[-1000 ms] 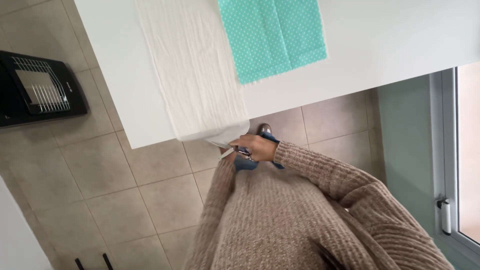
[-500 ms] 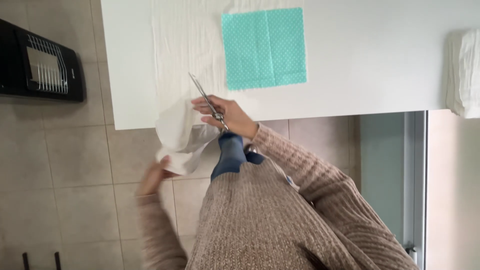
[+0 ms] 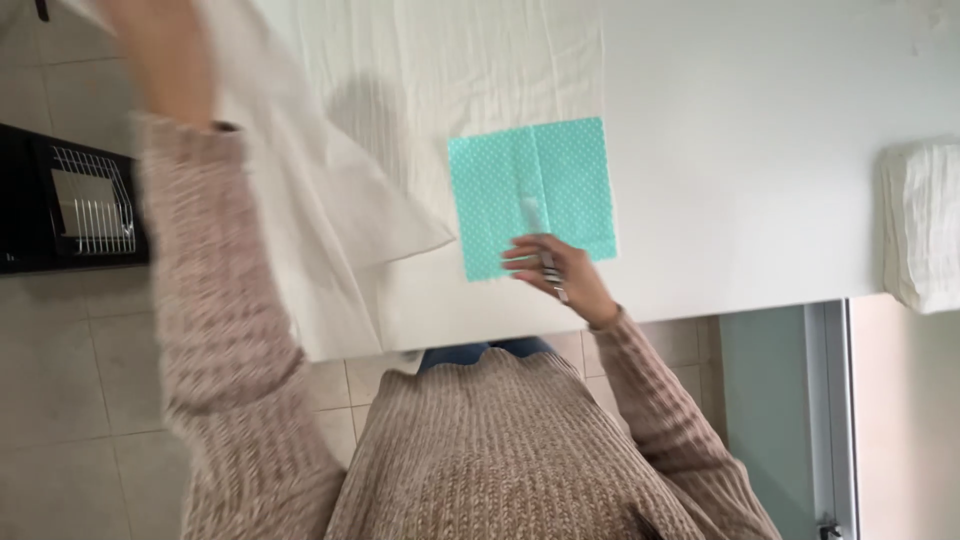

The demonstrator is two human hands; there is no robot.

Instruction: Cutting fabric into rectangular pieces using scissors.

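Note:
My right hand (image 3: pixel 560 275) grips a pair of metal scissors (image 3: pixel 538 238), their blades lying closed over the near edge of a teal dotted cloth (image 3: pixel 570 170) on the white table (image 3: pixel 760 150). My left hand (image 3: pixel 165 55), blurred and raised at the upper left, holds up a piece of white fabric (image 3: pixel 330 220) that hangs down over the table's near edge. A longer strip of white fabric (image 3: pixel 460 80) lies flat on the table beside the teal cloth.
A stack of folded white cloth (image 3: pixel 925 225) sits at the table's right end. A black appliance with a wire grille (image 3: pixel 70 200) stands on the tiled floor to the left. A glass door frame (image 3: pixel 835 420) runs along the lower right.
My left hand has swung up and to the left, lifting the white fabric piece. My right hand has moved with the scissors from the table edge onto the teal cloth.

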